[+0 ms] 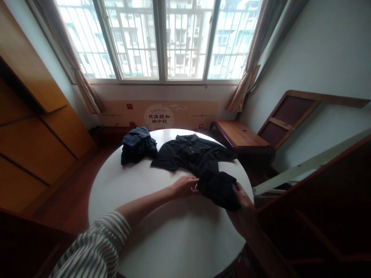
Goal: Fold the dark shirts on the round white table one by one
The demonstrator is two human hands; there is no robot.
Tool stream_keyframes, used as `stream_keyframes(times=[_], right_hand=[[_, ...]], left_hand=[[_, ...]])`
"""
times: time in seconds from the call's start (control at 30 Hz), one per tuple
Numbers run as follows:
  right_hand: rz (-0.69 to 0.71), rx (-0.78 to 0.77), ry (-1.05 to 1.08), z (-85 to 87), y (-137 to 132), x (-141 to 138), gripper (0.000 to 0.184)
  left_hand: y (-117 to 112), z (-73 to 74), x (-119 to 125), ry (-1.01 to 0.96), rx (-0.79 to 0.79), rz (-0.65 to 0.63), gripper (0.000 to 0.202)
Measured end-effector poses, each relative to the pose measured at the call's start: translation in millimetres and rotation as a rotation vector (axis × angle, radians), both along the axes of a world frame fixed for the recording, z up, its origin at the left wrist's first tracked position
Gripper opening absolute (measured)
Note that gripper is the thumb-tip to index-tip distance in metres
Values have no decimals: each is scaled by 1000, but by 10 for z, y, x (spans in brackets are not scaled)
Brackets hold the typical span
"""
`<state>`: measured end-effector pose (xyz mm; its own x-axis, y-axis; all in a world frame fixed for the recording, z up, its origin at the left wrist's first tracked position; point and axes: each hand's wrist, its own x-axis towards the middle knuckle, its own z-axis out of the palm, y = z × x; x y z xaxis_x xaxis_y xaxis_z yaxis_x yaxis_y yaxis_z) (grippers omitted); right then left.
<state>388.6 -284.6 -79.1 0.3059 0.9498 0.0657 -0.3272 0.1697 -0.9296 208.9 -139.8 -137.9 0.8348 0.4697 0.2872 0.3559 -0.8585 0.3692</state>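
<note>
A black polo shirt (194, 154) lies spread on the round white table (121, 193), its collar and buttons toward the far side and its lower part doubled over near me. My left hand (184, 187) comes in from the left in a striped sleeve, its fingertips pinching the shirt's near edge beside a small pale patch. My right hand (242, 202) grips the folded lower part at the right. A dark navy pile of clothing (138, 146) sits at the far left of the table, apart from both hands.
A reddish-brown wooden bench (240, 133) stands beyond the table at the right, below a barred window (159, 42). A tall wooden cabinet (34, 146) fills the left side. A dark wooden structure (313, 204) occupies the near right.
</note>
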Motion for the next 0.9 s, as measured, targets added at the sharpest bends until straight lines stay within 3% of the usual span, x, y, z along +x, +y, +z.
stream_keyframes(times=[0.1,0.17,0.27,0.37,0.47,0.57,0.67,0.8,0.83,0.9], right_hand=[[95,10,-14,126,-53,-166,37],[133,-1,-46,158,-109,-189,33],[122,-8,-223,170,-249,-109,28],[101,-15,-408,221,-451,46,29],[307,-66,-603,314,-645,196,31],[547,-96,-832,356,-723,280,33],[459,31,-1048,259,-642,256,22],[403,206,-1345,-74,-459,66,79],[406,242,-1402,-162,-427,7,76],[403,322,-1449,-300,-384,-89,46]], left_hand=[[-24,-48,47,-118,-81,72,5],[-31,-7,-24,-186,-112,87,13],[-33,186,-311,-211,-103,57,21],[-22,461,-746,-178,-94,36,39],[5,707,-1166,-72,-175,15,44],[45,854,-1431,115,-411,-35,33],[80,878,-1527,251,-655,-26,35],[11,771,-1515,144,-685,195,35],[-38,733,-1502,108,-713,233,37],[-170,651,-1473,31,-831,272,45]])
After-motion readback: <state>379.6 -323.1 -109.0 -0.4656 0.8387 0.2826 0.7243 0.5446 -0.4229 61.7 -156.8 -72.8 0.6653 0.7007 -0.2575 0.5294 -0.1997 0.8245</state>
